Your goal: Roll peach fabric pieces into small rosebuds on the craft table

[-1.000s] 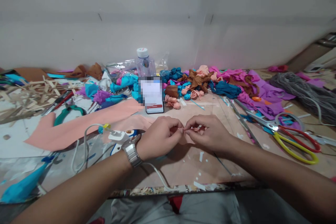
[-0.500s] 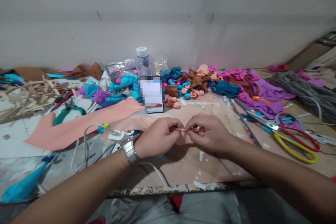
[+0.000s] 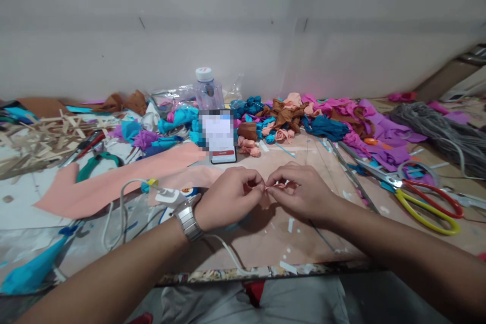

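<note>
My left hand (image 3: 228, 198) and my right hand (image 3: 299, 193) meet over the middle of the table, fingers pinched together on a small strip of pink paper (image 3: 274, 187) stretched between them. A metal watch (image 3: 187, 218) is on my left wrist. A larger pink sheet (image 3: 114, 182) lies flat to the left of my hands. Behind them a phone (image 3: 220, 136) stands propped against a plastic bottle (image 3: 207, 88), with small rolled paper roses (image 3: 248, 148) beside it.
Crumpled blue, brown, pink and purple paper (image 3: 322, 121) is heaped along the wall. Yellow-and-red scissors (image 3: 421, 200) lie at right, near grey cord (image 3: 444, 134). Green pliers (image 3: 96, 162) and pale wooden strips (image 3: 34, 139) lie at left. A white cable (image 3: 121, 207) loops by my left wrist.
My hands have drawn slightly closer together, so less of the pink strip shows between the fingertips. Everything else on the table is as before.
</note>
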Tool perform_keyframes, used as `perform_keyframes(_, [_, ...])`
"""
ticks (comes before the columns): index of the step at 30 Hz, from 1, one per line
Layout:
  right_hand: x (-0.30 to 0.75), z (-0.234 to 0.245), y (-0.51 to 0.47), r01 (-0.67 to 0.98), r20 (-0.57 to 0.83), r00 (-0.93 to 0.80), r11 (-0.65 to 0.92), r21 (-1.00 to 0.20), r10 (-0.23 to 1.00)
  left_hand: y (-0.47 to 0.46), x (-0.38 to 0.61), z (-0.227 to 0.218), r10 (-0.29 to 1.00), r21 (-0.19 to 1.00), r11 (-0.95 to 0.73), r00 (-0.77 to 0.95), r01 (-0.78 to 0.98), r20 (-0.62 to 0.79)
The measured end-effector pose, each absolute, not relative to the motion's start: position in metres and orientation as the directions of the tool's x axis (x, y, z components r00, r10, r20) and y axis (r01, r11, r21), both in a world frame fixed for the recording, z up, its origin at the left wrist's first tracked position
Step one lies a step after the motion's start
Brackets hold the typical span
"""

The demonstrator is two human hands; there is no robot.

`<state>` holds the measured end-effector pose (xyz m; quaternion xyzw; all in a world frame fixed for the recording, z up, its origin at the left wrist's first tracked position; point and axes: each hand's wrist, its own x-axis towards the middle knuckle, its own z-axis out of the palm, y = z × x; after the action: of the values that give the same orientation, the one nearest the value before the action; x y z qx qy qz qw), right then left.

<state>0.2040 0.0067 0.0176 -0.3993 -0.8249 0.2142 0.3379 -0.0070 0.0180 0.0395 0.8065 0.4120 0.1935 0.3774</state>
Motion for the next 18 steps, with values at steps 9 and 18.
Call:
perform_keyframes(9, [0.2027,0.0182,0.0066,0.42,0.177,-0.412,0.359,-0.834,0.894,0.0148,-0.0074,0.0443,0.78,0.583,-0.561,0.612,0.588,0.133])
perform_keyframes(18, [0.2008,0.018,0.0137,0.216,0.058,-0.458,0.174,-0.961,0.887,0.0151,-0.0073,0.0399,0.681,0.39,-0.714,0.707,0.582,0.191])
